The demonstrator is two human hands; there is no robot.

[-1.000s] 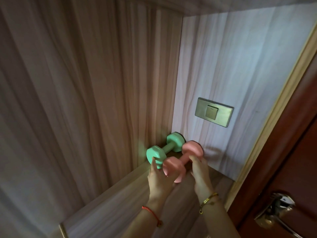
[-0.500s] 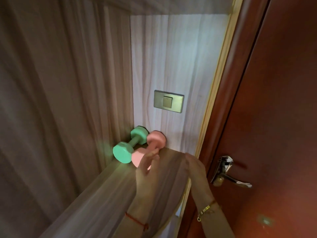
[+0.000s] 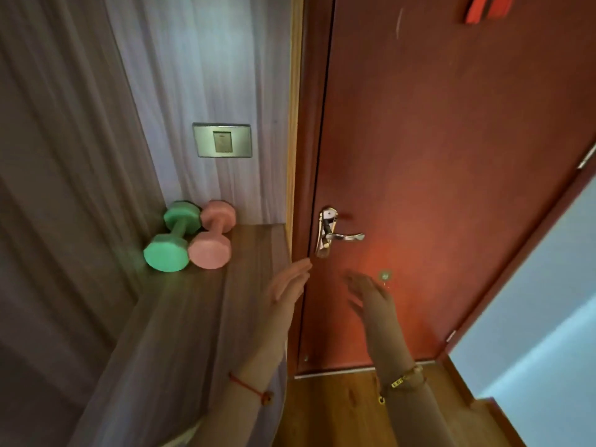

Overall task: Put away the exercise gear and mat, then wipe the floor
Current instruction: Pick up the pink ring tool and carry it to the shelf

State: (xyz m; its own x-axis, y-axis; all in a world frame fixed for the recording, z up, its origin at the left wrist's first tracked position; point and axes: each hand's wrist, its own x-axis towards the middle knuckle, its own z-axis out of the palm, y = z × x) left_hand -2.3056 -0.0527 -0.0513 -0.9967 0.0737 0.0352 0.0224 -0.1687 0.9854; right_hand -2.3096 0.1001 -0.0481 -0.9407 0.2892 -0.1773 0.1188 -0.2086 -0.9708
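Rubbery-looking green dumbbell (image 3: 175, 236) and pink dumbbell (image 3: 213, 235) sit touching in the shelf's (image 3: 200, 311) back corner, likely dense, rigid, best gripped mid-bar, while left hand (image 3: 288, 283) and right hand (image 3: 371, 295) hover open, empty.

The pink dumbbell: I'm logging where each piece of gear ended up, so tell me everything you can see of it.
The pink dumbbell is small, with two faceted heads joined by a short, thinner handle, in a matte coating. It lies on its side on the wooden shelf, in the back corner, pointing front to back. Its far head sits near the wall below the switch plate. The green dumbbell lies parallel on its left, heads apparently touching. Neither hand touches it.
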